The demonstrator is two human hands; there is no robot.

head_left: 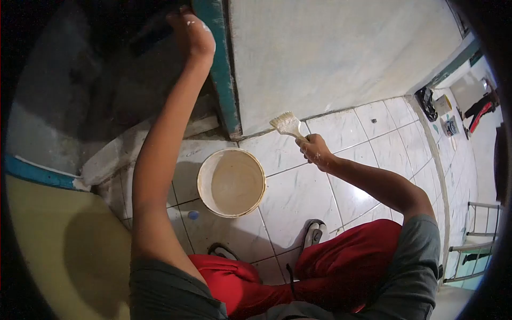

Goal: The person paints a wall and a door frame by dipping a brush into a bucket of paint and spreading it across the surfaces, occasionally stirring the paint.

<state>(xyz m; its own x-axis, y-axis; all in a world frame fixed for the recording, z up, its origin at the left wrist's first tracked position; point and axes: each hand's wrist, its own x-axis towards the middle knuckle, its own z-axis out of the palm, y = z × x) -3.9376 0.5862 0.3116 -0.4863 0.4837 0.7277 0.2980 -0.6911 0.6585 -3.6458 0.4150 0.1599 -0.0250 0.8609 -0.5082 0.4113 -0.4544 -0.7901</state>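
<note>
My right hand is closed round the handle of a wide paintbrush, its pale, whitish bristles pointing up and left near the foot of the wall. Below and to its left, a round bucket with a stained rim stands on the floor, holding pale, cloudy liquid. My left arm stretches far forward, and my left hand is up against the teal door frame, with white spots on its skin. Darkness hides most of its fingers, so I cannot tell whether they grip anything.
A patchy whitish wall rises ahead. A dark doorway opens at the left above a raised sill. A small bluish disc lies on the tiles left of the bucket. Containers, a black bag and a metal rack are at the right.
</note>
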